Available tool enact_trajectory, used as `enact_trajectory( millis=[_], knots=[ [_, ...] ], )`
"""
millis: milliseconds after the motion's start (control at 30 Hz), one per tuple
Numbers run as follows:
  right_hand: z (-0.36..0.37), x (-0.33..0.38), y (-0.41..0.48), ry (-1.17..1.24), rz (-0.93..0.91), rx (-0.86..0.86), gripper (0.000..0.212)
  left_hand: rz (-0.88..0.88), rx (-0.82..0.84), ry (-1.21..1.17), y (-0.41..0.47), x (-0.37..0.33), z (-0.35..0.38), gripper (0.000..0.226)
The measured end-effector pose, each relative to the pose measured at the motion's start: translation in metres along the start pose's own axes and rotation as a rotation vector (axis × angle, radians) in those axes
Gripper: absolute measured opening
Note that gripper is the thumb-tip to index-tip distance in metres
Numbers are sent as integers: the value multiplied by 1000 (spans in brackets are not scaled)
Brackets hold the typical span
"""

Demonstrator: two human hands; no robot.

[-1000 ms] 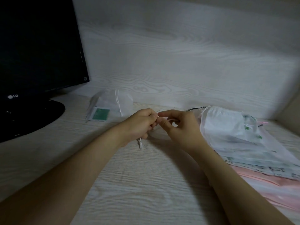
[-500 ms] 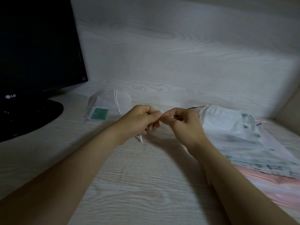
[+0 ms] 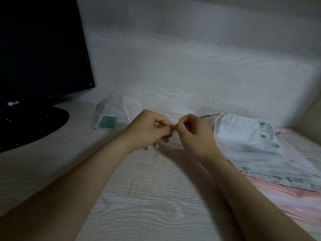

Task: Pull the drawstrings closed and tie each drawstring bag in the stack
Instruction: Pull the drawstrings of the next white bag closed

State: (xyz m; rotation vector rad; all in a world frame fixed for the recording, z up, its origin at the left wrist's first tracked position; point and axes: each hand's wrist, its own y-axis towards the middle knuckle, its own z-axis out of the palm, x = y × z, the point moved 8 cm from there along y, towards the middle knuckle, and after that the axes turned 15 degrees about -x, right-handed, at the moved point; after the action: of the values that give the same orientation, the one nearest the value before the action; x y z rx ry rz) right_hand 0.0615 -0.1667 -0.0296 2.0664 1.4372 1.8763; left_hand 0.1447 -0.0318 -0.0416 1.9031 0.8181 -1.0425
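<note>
Two bare hands meet fingertip to fingertip over a pale desk, working the cord of a drawstring bag.

Over the last second the hands have closed the small gap between them. The left hand (image 3: 147,131) and right hand (image 3: 194,134) now touch at thumb and forefinger, each with fingers curled and pinching a thin white drawstring (image 3: 175,129). The right forefinger, stretched out before, has curled in, and the loose cord end that hung below the left hand is barely visible. I take this for a knot being formed, not yet pulled tight. The cord seems to run to the top bag (image 3: 234,133), gathered at its mouth, on the stack (image 3: 278,171) just beside the right hand. The stack holds flat, soft, half-sheer white pouches, some with small green prints, with pale pink ones beneath. The desk (image 3: 156,197) is matt, whitewashed wood grain.
</note>
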Motion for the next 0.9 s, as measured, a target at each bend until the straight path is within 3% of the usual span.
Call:
enact_trajectory(
  millis=[233,600,700,767,833,900],
  knots=[
    [-5,-3,4,253,123,26,11,23,-35,169,1,7,-3,16],
    [-3,-1,3,335,143,43,15,180,87,214,-3,-1,11,6],
    [-14,4,9,485,140,-30,24,97,36,142,1,6,9,9],
    [-18,5,13,549,121,-31,46,32,0,86,2,11,7,12],
    [-18,6,14,439,30,-20,59,-7,-17,64,3,13,6,14],
    [-16,8,11,207,-107,-21,51,-48,-41,42,3,13,6,15]
  ],
)
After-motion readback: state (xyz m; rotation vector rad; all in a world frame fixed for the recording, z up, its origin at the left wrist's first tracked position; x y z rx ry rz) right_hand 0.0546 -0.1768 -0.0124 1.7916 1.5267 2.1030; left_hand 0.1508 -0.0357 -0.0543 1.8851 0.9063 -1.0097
